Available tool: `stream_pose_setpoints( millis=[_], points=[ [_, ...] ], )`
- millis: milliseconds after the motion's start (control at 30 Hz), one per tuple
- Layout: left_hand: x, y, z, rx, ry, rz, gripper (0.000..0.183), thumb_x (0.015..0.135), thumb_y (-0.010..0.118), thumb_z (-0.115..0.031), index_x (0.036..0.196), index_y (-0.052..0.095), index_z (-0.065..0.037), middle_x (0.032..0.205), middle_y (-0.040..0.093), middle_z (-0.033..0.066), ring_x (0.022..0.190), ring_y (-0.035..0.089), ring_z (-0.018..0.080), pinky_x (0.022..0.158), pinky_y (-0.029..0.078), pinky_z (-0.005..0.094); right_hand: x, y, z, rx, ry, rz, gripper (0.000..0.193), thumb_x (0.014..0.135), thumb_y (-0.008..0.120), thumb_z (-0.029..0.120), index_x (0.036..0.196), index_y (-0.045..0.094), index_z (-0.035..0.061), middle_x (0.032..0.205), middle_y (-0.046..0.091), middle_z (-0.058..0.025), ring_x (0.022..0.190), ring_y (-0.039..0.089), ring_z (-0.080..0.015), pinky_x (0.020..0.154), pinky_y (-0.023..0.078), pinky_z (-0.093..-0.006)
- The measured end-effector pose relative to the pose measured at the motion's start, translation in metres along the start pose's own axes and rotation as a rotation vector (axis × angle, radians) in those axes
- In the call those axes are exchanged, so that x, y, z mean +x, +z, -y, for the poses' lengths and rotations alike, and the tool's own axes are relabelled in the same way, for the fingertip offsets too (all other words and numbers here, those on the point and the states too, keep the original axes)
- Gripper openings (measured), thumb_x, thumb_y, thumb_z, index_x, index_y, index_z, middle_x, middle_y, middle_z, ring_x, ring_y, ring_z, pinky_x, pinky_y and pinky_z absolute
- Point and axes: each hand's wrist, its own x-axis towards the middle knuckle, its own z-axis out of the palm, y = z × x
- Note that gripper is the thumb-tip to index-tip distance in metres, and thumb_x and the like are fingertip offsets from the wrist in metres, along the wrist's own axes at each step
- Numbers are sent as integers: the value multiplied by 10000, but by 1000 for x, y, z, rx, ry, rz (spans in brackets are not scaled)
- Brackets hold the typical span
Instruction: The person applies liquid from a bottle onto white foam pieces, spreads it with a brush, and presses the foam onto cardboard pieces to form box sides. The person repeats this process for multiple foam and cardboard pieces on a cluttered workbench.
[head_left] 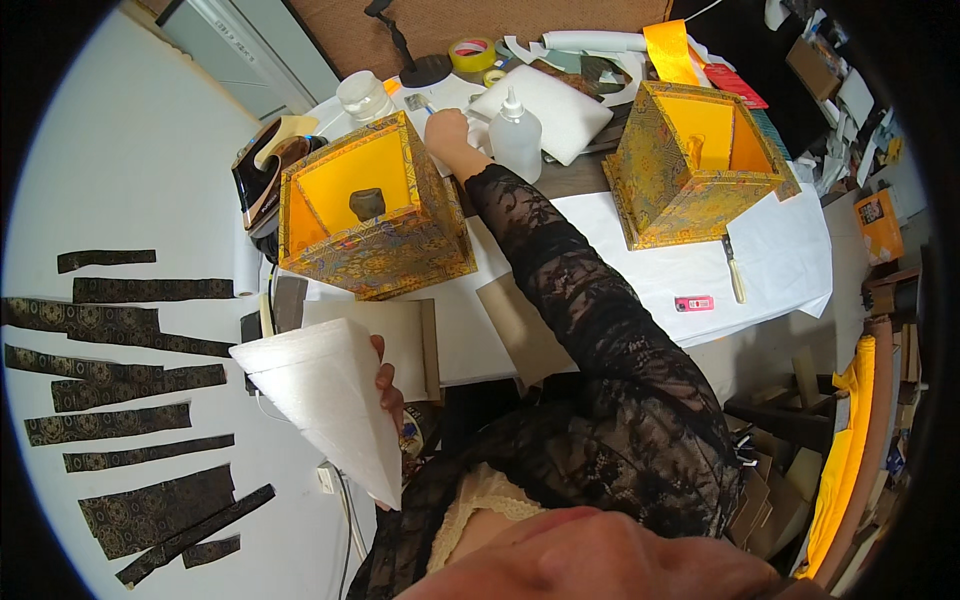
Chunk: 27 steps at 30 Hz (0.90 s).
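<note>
My left hand (pixel 388 390) grips a white foam block (pixel 325 390) by its right side, low at the left in front of the table. My right arm, in a black lace sleeve, stretches across the table. Its closed right hand (pixel 447 135) is at the far side; a thin, pale blue-tipped thing shows beside the fingers, too small to name. To the left of that arm stands a gold brocade box (pixel 430 235), open, with yellow lining and a dark piece inside. A clear squeeze bottle (pixel 516 140) stands just right of my right hand.
Another open brocade box (pixel 650 200) stands at the right, near a knife (pixel 735 270) and a pink small box (pixel 694 303). An iron (pixel 262 185), a white jar (pixel 365 97) and yellow tape (pixel 471 54) sit farther back. Dark patterned strips (pixel 125 425) hang on the left wall.
</note>
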Motion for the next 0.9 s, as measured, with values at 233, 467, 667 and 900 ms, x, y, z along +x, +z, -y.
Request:
stream_pose_setpoints(
  millis=[233,467,667,900],
  points=[
    [3,0,2,-14,3,-4,591,962,473,-319,1478,262,-121,1474,282,156,976,462,255,780,497,344,-6,6,-2,98,186,-229,237,832,576,139,989,569,-39,894,678,-199,882,680,-287,737,540,-391],
    [-11,7,7,-53,10,-3,592,964,472,-320,1479,260,-120,1471,286,156,972,462,249,781,500,339,-5,-51,4,608,370,-587,281,963,466,244,879,566,-5,787,663,-213,794,673,-347,712,518,-442],
    [6,6,27,-64,-69,54,597,978,464,-336,1478,255,-86,1447,320,185,961,480,235,773,522,316,-52,-172,-8,1472,81,-678,276,863,729,257,964,622,23,810,668,-62,742,658,-155,694,512,-263],
    [4,-23,45,24,18,-86,693,938,527,-419,1447,287,-15,1390,361,265,884,517,217,715,569,259,-270,-321,-6,1619,-373,-748,144,969,551,121,1006,581,-15,793,648,-123,694,660,-178,779,593,-392]
  ],
)
